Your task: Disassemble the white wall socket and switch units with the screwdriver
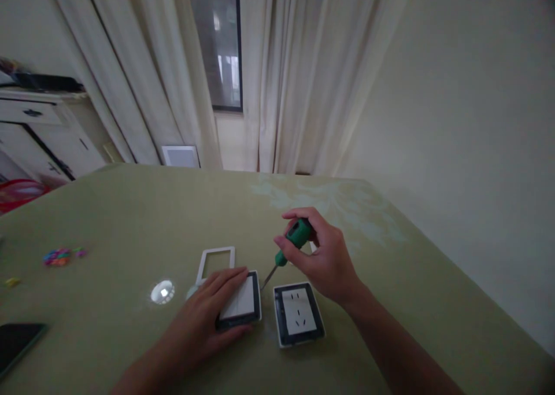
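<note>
My left hand (212,308) grips a wall switch (241,302) with a white face and dark border, holding it on the table from its left side. In my right hand (323,256) is a screwdriver (295,239) with a green handle. Its thin metal shaft slants down to the left, and the tip is at the switch's right edge; whether it touches cannot be made out. Just right of the switch lies a wall socket (299,315) with slots in its white face and a dark border. A white frame (217,250) lies behind my left hand, partly covered by it.
Small colourful pieces (59,257) lie on the table (173,210) at left. A dark flat device (19,343) rests at the near left edge. Curtains (312,77) hang behind the table, a wall (468,123) runs along the right, and a white cabinet (52,123) stands back left.
</note>
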Demonstrator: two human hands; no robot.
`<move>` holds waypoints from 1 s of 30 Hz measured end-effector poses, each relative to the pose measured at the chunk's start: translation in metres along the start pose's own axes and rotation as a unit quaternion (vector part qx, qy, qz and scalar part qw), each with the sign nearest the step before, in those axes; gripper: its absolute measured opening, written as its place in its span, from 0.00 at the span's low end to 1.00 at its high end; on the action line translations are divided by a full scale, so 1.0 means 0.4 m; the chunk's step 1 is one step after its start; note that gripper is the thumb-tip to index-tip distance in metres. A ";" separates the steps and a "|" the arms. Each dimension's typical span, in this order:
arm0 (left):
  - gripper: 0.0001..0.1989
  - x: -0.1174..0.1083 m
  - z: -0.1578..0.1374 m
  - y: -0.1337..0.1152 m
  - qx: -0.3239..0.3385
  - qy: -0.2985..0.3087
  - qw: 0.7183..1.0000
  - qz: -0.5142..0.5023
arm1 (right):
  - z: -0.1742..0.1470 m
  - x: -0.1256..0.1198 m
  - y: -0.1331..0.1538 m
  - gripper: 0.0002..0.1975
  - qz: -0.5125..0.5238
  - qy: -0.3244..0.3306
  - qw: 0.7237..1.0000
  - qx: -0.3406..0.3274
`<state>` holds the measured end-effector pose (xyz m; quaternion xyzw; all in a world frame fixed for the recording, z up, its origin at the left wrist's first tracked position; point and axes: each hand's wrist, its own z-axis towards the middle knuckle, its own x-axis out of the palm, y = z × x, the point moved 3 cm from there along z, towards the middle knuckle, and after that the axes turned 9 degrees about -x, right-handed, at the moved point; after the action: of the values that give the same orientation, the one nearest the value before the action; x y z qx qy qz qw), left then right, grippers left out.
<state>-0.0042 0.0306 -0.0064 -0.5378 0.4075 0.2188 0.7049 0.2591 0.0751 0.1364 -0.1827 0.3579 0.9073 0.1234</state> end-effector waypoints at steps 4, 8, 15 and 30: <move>0.44 -0.004 -0.005 -0.005 0.014 0.002 1.000 0.016 | -0.006 0.014 0.017 0.14 -0.007 0.014 1.000 -0.013; 0.44 -0.002 -0.007 -0.001 0.011 0.003 1.000 0.012 | -0.008 0.019 0.017 0.14 -0.007 0.006 1.000 -0.020; 0.46 0.003 -0.009 0.006 0.001 0.001 1.000 -0.014 | -0.017 0.044 0.012 0.13 0.012 0.008 1.000 -0.002; 0.36 -0.010 -0.019 -0.056 0.031 -0.031 0.999 0.026 | -0.030 0.040 0.015 0.08 -0.012 -0.003 1.000 -0.019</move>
<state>0.0076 0.0168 0.0091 -0.4977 0.4058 0.2411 0.7277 0.2455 0.0639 0.1254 -0.1867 0.3384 0.9128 0.1320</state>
